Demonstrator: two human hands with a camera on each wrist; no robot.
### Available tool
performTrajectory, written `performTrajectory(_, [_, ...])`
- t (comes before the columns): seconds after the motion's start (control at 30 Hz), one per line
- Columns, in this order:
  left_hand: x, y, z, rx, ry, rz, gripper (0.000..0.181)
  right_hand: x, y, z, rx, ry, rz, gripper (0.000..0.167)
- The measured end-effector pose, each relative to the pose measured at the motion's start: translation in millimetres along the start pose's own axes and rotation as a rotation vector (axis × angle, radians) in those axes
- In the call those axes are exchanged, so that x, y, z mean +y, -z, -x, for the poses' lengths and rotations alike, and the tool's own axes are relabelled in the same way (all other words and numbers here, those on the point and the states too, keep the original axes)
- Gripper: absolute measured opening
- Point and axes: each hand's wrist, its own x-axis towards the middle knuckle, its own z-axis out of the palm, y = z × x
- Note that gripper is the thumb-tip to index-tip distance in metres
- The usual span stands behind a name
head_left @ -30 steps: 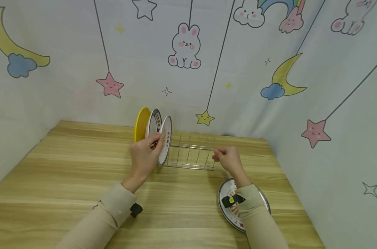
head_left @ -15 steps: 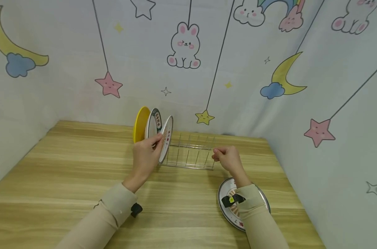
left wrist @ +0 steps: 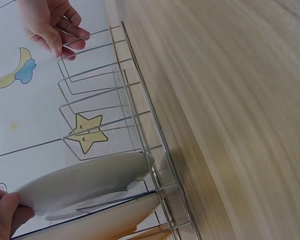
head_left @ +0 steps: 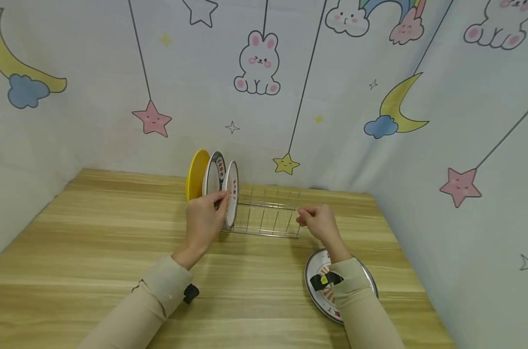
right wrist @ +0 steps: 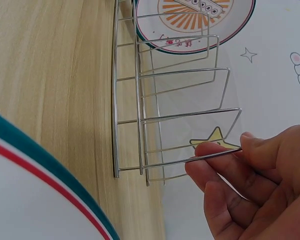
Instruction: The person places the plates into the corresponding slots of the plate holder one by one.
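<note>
My left fingers [head_left: 216,196] pinch the upright plate [head_left: 232,194] by its rim. Well to its right, my right fingers [right wrist: 196,172] pinch the end of the rack [head_left: 261,235].

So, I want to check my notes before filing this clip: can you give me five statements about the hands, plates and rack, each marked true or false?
1. The left hand pinches a white plate. True.
2. The right hand lies flat on the table. False: the right hand grips the end of the rack.
3. In the head view, the yellow plate is leftmost. True.
4. Every plate stands in the rack. False: a flat plate lies on the table.
5. The rack is wooden. False: it is metal wire.
</note>
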Motion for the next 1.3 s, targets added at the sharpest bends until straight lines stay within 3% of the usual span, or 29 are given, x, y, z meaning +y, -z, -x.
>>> performTrajectory(0.3, [0.0, 2.1, 0.5, -0.023, -0.017, -0.092, 0.007, 0.5, -0.1, -0.2, -0.006, -0.002, -0.015, 0.026])
performTrajectory(0.6, [0.4, 10.8, 1.5, -0.102, -0.012, -0.173, 0.010, 0.8, 1.1, -0.1, -0.007, -0.020, 0.000, 0.026])
performTrajectory(0.97, [1.7, 15.0, 9.2, -0.079, -0.016, -0.157, 0.006, 2.9, 1.9, 2.1, -0.008, -0.019, -0.009, 0.026])
performTrajectory(1.3, [13.3, 28.1, 17.8, -0.075, -0.003, -0.135, 0.007, 4.7, 3.4, 7.6, -0.019, 0.007, -0.046, 0.033])
